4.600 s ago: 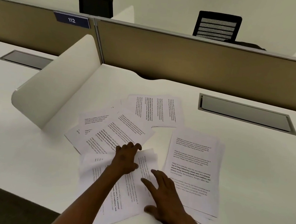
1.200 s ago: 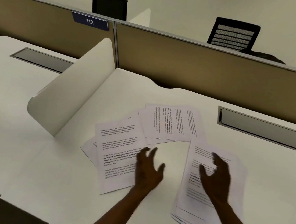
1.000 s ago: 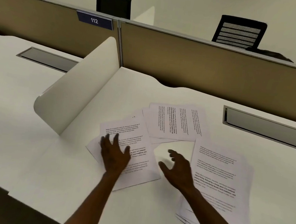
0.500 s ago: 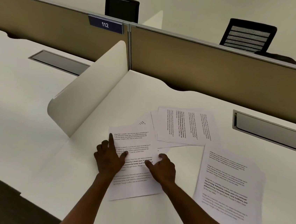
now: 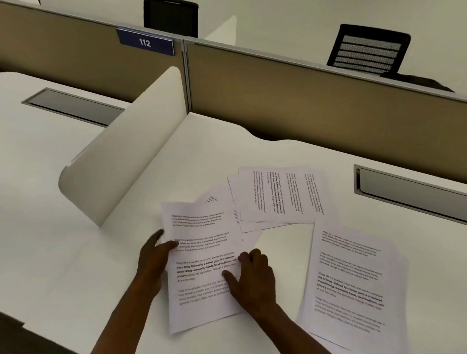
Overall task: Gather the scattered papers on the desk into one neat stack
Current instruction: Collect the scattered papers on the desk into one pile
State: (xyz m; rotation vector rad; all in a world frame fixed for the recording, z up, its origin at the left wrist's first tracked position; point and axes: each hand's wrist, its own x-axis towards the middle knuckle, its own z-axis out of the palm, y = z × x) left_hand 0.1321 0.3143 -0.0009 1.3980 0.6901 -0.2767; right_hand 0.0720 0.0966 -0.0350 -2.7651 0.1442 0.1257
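Three groups of printed papers on the white desk [image 5: 49, 215]. Between both hands, a near sheet [image 5: 203, 263]: left hand [image 5: 153, 257] pinching its left edge, right hand [image 5: 253, 280] pressed flat on its right edge. Beyond the right hand, a fanned sideways pile [image 5: 279, 196]; right of it, a loose stack [image 5: 350, 290].
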